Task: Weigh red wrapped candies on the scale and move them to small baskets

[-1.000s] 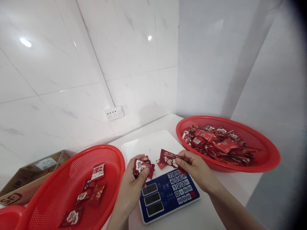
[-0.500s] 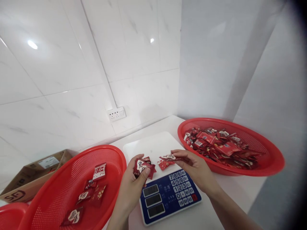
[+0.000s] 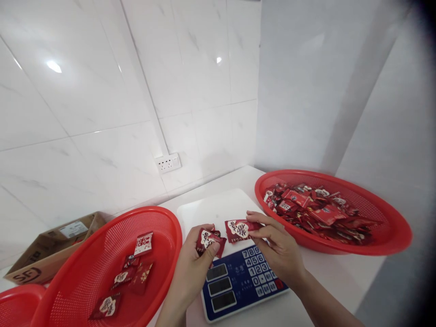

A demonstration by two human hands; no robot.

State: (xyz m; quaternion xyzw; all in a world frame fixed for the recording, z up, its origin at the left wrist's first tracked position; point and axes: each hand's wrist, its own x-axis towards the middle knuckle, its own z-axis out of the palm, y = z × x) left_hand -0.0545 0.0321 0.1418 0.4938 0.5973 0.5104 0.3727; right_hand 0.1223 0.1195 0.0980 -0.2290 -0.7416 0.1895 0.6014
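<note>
Several red candy packets (image 3: 208,239) are bunched in my left hand (image 3: 196,259), the thumb pressed across them. My right hand (image 3: 277,243) pinches a dark red candy packet (image 3: 240,230) by its right end, its white label facing me. Both hands are above a digital scale (image 3: 245,290) with a blue keypad panel and a white weighing plate (image 3: 214,204). To the left, a red basket (image 3: 170,227) holds several wrapped packets (image 3: 141,277) spread over its bottom. On the right, another red basket (image 3: 391,227) contains a heap of red packets (image 3: 320,209).
A cardboard box (image 3: 44,263) stands behind the left basket, against the tiled wall. Part of another red basket (image 3: 18,304) shows at the lower left. A wall socket (image 3: 168,163) is above the white table (image 3: 252,172).
The packet in my right hand has turned so its label faces me, hiding the red packet seen under it before. The view has shifted slightly.
</note>
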